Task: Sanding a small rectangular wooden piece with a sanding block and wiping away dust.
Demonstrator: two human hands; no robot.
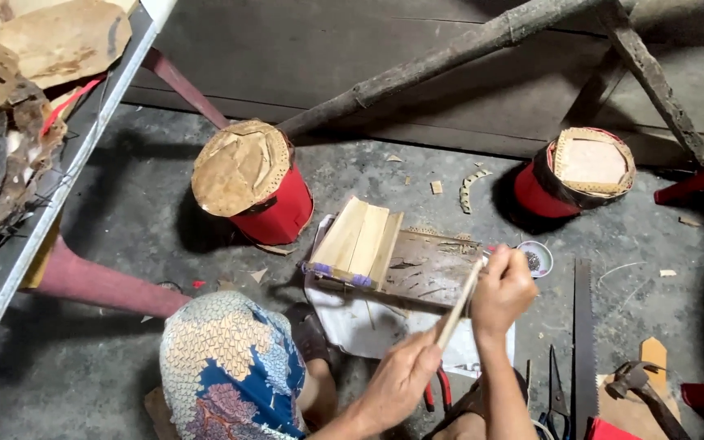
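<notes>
From the head camera, looking straight down, both hands are meeting over a dark wooden board [429, 273] lying on the grey concrete floor [124, 220]. They are holding a thin, pale wooden stick [459, 303] between them. Its long axis is running diagonally, the lower end pointing toward the bottom left and the upper end toward the top right, rising above the board's right edge. The left hand [401, 381] is gripping the lower end, fingers curled closed around it. The right hand [503, 289] is closing as a fist around the upper part, knuckles facing the camera; what the fingertips are doing underneath cannot be told.

A bundle of pale flat slats [358, 242], bound at its near end by purple bands, is resting tilted on the board's left part. Under the board a white sheet [360, 326] is lying flat. Just right of the right hand a small round dish [536, 258] is sitting with dark bits inside.

Two red cylindrical containers are standing well apart: the left red container [275, 208] is capped with brown cardboard, the right red container [552, 191] is topped by a woven rim around a pale square. At the right a handsaw [584, 342], scissors [557, 391] and a hammer [641, 387] are lying. The person's patterned blue garment [230, 367] is filling the bottom left.
</notes>
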